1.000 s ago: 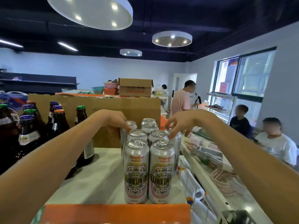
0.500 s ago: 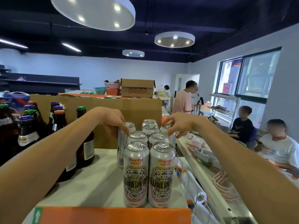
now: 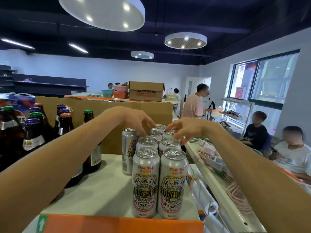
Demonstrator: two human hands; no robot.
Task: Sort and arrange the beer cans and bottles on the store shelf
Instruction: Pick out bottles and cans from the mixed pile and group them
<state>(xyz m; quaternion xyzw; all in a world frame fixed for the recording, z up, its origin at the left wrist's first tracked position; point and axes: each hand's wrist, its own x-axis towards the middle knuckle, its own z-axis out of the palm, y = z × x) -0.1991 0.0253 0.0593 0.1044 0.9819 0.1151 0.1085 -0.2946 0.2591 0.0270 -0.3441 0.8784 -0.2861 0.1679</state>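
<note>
Under your fingertips, at the far end of the double row of cans (image 3: 168, 143), lies the work of this step: squaring the back cans into line. Your left hand (image 3: 138, 121) hangs over the rear left can with its fingers (image 3: 146, 133) bent down onto the lid; whether they pinch the rim or only rest on it cannot be told. Your right hand (image 3: 184, 127) has its fingers (image 3: 175, 136) spread apart and lightly curved, tips on the rear right lids, holding nothing. Just left of your left fingers a single can (image 3: 127, 148) stands upright, close against the row but outside it; contact cannot be confirmed. Well to the left of that hand stand the brown bottles (image 3: 65, 126); beyond both sets of fingers a cardboard sheet (image 3: 111, 111) backs the shelf (image 3: 104, 190). Judged from this layout, the single can needs a place in line with the left column. Grip it round the body, not by the lid. Slide it along the shelf rather than lift it. Steady the neighbouring lids with the right fingers, since tall cans may topple. Turn its label toward you.
</note>
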